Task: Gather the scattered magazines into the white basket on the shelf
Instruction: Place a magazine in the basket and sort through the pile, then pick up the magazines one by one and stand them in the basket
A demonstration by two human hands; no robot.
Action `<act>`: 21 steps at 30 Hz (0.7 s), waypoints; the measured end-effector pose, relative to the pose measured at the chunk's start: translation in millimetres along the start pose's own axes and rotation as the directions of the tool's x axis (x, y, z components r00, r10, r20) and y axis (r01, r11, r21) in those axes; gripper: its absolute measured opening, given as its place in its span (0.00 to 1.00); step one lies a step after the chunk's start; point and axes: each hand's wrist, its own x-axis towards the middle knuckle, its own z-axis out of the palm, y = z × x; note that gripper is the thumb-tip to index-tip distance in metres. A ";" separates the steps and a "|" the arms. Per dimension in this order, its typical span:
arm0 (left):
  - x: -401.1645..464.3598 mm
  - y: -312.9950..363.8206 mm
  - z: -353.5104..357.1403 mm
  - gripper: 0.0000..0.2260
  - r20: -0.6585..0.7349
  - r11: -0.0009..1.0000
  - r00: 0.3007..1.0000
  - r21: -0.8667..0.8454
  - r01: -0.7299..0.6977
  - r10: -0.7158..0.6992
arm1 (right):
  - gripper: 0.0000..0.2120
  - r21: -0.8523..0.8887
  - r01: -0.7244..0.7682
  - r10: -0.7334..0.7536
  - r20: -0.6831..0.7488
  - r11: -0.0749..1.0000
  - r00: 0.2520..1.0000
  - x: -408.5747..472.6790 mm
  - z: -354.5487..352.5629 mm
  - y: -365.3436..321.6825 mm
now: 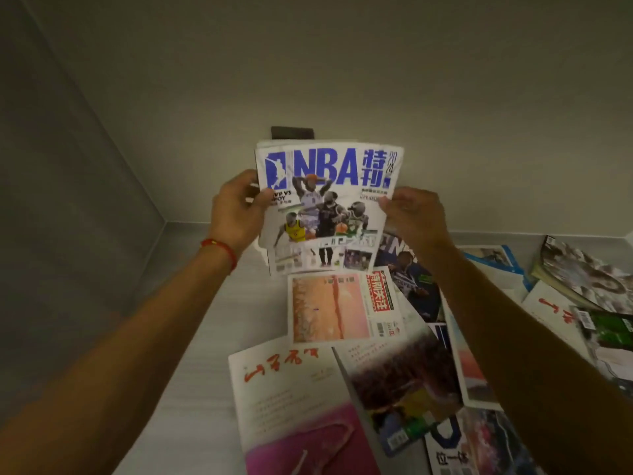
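Note:
I hold an NBA magazine (329, 200) upright near the back wall, its blue title facing me, with other magazines stacked behind it. My left hand (236, 214) grips its left edge and my right hand (414, 217) grips its right edge. Only a small white part of the basket (261, 250) peeks out below the magazine; the rest is hidden. Several magazines lie scattered on the shelf: an orange-pink one (337, 306), one with red calligraphy and a pink bottom (294, 402), and a dark photo one (404, 392).
More magazines spread toward the right edge, including a dark blue basketball one (411, 279) and a white one with red characters (551, 310). A dark rectangular plate (292, 132) sits on the back wall. The grey side wall closes the left. Bare shelf surface (191, 371) lies at left.

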 end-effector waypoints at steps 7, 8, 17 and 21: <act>75.6 -12.9 -0.6 0.10 -0.171 0.976 0.961 -0.020 0.216 -0.216 | 0.08 -0.010 0.071 -0.072 -0.042 0.997 0.997 66.8 49.6 -11.9; 81.8 -18.5 3.7 0.11 -0.154 0.959 0.947 -0.091 0.270 -0.282 | 0.08 -0.022 0.054 -0.055 -0.041 0.998 0.998 71.7 55.7 -5.5; 103.2 -66.3 41.0 0.13 -0.084 0.805 0.871 -0.432 0.407 -0.485 | 0.08 -0.025 -0.068 0.068 -0.017 0.997 0.998 98.2 87.4 43.6; 111.7 -77.9 47.5 0.14 -0.052 0.813 0.869 -0.385 0.437 -0.492 | 0.07 -0.078 -0.079 0.076 -0.041 0.994 0.996 104.4 96.4 56.4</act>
